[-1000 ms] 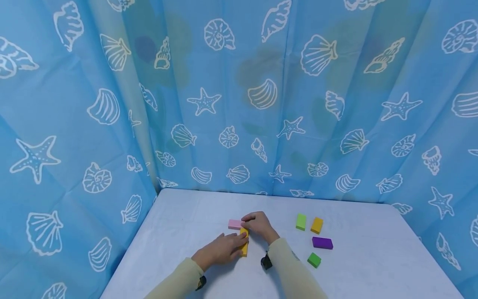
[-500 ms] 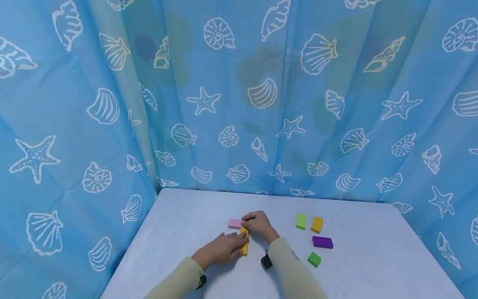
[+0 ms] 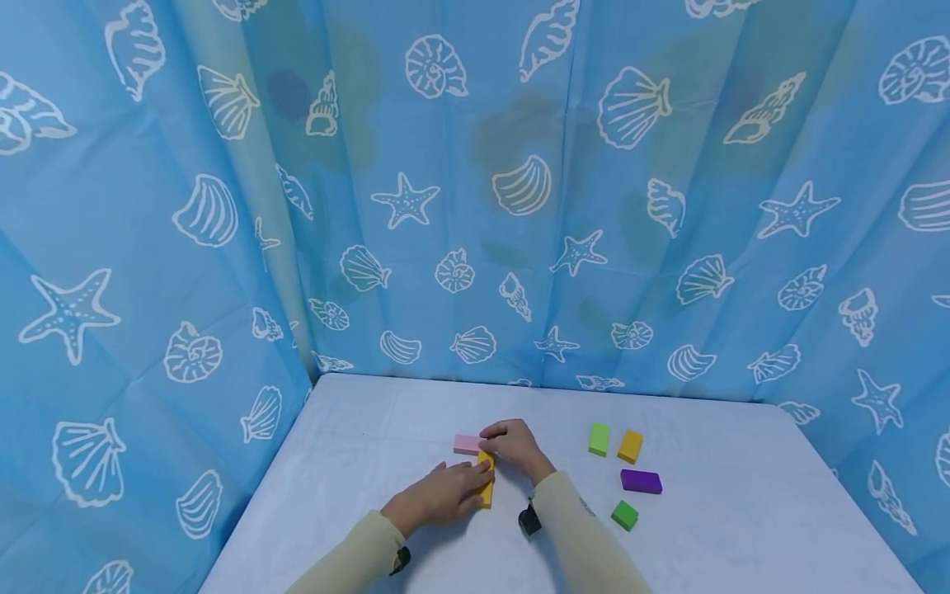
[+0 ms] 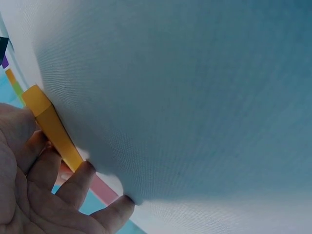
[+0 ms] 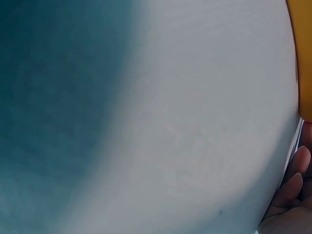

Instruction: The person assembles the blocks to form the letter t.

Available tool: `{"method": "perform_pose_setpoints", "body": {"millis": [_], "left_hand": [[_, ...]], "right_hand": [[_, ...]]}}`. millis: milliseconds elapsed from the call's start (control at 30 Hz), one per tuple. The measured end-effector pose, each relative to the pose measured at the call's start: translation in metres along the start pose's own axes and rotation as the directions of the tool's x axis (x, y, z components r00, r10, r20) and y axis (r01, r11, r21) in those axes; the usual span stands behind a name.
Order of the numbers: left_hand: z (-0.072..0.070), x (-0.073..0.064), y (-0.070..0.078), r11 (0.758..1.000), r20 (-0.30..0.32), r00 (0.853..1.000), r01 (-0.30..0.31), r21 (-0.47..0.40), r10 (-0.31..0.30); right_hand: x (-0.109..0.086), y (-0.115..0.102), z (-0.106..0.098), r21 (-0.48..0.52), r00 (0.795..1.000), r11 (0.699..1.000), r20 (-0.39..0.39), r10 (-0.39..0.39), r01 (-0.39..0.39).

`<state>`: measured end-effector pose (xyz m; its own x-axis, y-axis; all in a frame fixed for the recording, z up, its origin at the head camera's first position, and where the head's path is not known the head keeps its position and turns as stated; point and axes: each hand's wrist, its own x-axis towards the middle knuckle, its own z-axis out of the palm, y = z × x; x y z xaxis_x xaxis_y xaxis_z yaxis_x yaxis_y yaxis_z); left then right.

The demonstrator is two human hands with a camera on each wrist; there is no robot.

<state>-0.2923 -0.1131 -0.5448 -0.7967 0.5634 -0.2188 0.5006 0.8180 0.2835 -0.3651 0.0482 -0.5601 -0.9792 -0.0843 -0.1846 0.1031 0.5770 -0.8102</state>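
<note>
A long yellow block (image 3: pixel 486 496) lies lengthwise away from me, left of the table's middle. My left hand (image 3: pixel 443 494) holds it, thumb near its close end and fingers spread along it; in the left wrist view two fingertips (image 4: pixel 126 201) reach the cloth. Across its far end lies a pink block (image 3: pixel 465 445), forming a corner. My right hand (image 3: pixel 514 445) curls over the pink block's right end, where the yellow block's far end meets it; its fingers hide that end. In the right wrist view the yellow block (image 5: pixel 305 58) shows above the curled right fingers (image 5: pixel 292 187).
To the right on the white table (image 3: pixel 750 511) lie a light green block (image 3: pixel 598 439), a shorter orange-yellow block (image 3: pixel 629 446), a purple block (image 3: pixel 641 482) and a small green block (image 3: pixel 625 516). A blue shell-patterned curtain (image 3: pixel 460 206) stands behind and at both sides.
</note>
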Motion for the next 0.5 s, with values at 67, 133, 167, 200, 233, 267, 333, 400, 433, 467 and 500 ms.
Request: {"method": "perform_pose_setpoints", "body": {"millis": [67, 133, 167, 200, 233, 267, 333, 400, 433, 467, 500], "left_hand": [[0.0006, 0.0005, -0.0003, 1.0, 0.0, 1.0, 0.001, 0.002, -0.001], [0.0012, 0.0009, -0.0005, 1.0, 0.001, 1.0, 0.002, 0.003, -0.002], [0.0016, 0.0011, -0.0007, 1.0, 0.0, 1.0, 0.001, 0.003, -0.001], [0.0019, 0.0012, -0.0009, 1.0, 0.0, 1.0, 0.001, 0.004, -0.001], [0.0022, 0.0012, -0.0011, 1.0, 0.0, 1.0, 0.002, 0.003, -0.002], [0.0023, 0.0013, -0.0012, 1.0, 0.0, 1.0, 0.002, 0.001, -0.002], [0.0024, 0.0014, -0.0015, 1.0, 0.0, 1.0, 0.002, -0.002, -0.002], [0.0023, 0.0015, -0.0017, 1.0, 0.001, 1.0, 0.004, -0.004, -0.004], [0.0024, 0.0015, -0.0019, 1.0, 0.001, 1.0, 0.005, -0.005, -0.005], [0.0025, 0.0015, -0.002, 1.0, 0.001, 1.0, 0.005, -0.006, -0.005], [0.0026, 0.0015, -0.0023, 1.0, 0.001, 1.0, 0.005, -0.006, -0.005]], "right_hand": [[-0.0004, -0.0001, -0.0005, 0.002, 1.0, 1.0, 0.004, -0.001, 0.001], [-0.0007, -0.0004, -0.001, 0.002, 1.0, 1.0, 0.006, -0.001, 0.001], [-0.0011, -0.0005, -0.0012, -0.003, 1.0, 1.0, 0.009, -0.008, 0.008], [-0.001, -0.0006, -0.0013, -0.001, 1.0, 1.0, 0.008, -0.002, 0.002], [-0.001, -0.0007, -0.0013, -0.002, 1.0, 1.0, 0.009, -0.003, 0.003], [-0.0009, -0.0006, -0.0013, -0.002, 1.0, 1.0, 0.01, -0.002, 0.002], [-0.0009, -0.0006, -0.0013, 0.0, 1.0, 1.0, 0.011, -0.003, 0.003], [-0.0004, -0.0005, -0.0015, 0.003, 1.0, 1.0, 0.009, -0.001, 0.001], [-0.0003, -0.0004, -0.0017, 0.002, 1.0, 1.0, 0.011, -0.005, 0.005], [-0.0003, -0.0004, -0.0018, 0.0, 1.0, 1.0, 0.011, -0.005, 0.005], [-0.0002, -0.0004, -0.002, -0.001, 1.0, 1.0, 0.012, -0.005, 0.005]]}}
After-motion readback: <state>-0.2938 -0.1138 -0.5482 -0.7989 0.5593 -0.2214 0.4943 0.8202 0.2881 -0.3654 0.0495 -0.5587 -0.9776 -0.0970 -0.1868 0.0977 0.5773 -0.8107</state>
